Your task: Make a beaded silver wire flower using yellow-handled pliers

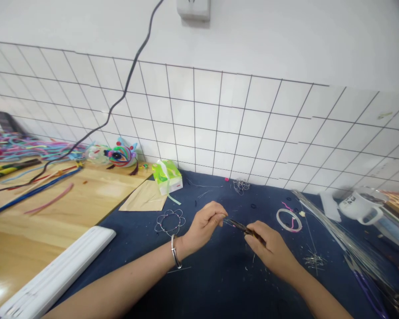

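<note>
As the left hand [203, 225] pinches wire [229, 223], seemingly to steady it, the right hand [271, 248] grips pliers [241, 227] aimed there; a looped ring [162, 221] lies left, apparently to free space.

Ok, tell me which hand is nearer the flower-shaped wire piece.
Left. The left hand is just right of the flower-shaped wire piece; the right hand, holding pliers, is farther right.

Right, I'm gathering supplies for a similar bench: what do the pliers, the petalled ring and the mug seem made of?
Pliers: probably steel, with a dark, fairly dull metallic look.
Petalled ring: likely thin metal wire, silvery, bent into open loops.
Mug: ceramic or enamel, perhaps; smooth and white, leaving either open.
</note>
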Action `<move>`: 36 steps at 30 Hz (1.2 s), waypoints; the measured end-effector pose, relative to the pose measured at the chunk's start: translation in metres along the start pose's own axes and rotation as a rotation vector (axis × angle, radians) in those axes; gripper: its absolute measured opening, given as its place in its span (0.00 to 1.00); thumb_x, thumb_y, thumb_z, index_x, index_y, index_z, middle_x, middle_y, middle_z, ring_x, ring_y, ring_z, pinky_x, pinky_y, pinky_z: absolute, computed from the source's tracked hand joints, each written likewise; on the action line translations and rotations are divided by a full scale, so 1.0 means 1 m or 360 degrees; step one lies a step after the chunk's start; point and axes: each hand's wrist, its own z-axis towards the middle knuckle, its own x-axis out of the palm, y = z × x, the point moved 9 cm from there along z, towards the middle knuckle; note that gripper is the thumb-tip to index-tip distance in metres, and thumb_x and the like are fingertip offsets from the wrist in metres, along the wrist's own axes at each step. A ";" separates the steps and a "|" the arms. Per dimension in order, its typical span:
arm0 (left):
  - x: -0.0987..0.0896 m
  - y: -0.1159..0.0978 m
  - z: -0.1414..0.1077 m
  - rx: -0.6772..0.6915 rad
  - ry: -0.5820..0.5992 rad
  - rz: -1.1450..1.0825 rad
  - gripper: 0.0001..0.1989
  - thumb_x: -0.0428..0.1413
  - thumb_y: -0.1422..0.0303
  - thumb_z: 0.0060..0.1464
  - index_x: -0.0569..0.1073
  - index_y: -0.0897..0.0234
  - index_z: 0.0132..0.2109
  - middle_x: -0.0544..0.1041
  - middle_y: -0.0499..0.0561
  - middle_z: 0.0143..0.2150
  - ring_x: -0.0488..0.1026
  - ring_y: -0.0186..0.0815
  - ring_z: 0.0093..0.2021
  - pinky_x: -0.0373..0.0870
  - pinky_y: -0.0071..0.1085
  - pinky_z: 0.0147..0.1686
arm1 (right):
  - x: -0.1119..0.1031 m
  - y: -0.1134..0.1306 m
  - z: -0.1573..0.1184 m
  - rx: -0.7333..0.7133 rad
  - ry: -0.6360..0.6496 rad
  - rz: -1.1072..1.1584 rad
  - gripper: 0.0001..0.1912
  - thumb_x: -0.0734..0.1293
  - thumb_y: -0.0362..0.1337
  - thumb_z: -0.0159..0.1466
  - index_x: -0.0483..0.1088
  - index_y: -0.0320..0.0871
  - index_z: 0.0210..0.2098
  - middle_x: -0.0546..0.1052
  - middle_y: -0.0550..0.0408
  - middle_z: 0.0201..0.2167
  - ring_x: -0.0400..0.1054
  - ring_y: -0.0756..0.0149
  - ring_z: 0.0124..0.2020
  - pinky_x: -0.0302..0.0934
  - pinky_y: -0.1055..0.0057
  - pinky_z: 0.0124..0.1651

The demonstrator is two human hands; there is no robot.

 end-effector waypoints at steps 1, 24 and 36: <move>-0.001 -0.001 0.000 0.0045 0.0000 0.0011 0.08 0.46 0.72 0.58 0.69 0.67 0.35 0.67 0.49 0.29 0.64 0.30 0.31 0.62 0.29 0.34 | 0.001 0.000 0.000 0.0020 0.0050 0.0017 0.10 0.56 0.42 0.63 0.63 0.45 0.32 0.65 0.59 0.27 0.60 0.71 0.27 0.54 0.74 0.30; 0.006 -0.005 0.001 0.0143 0.0160 0.0110 0.11 0.45 0.70 0.58 0.67 0.66 0.29 0.64 0.48 0.24 0.64 0.32 0.32 0.61 0.30 0.36 | 0.001 0.022 -0.009 -0.0334 -0.0337 -0.0702 0.10 0.57 0.38 0.62 0.66 0.42 0.38 0.67 0.52 0.30 0.59 0.65 0.33 0.53 0.69 0.36; 0.011 0.009 0.002 -0.0145 0.0247 -0.0022 0.12 0.45 0.66 0.59 0.67 0.67 0.31 0.65 0.46 0.23 0.62 0.28 0.26 0.61 0.27 0.32 | 0.004 0.024 -0.009 -0.0444 -0.0385 -0.0975 0.12 0.59 0.38 0.61 0.67 0.41 0.41 0.68 0.51 0.29 0.59 0.64 0.33 0.53 0.67 0.37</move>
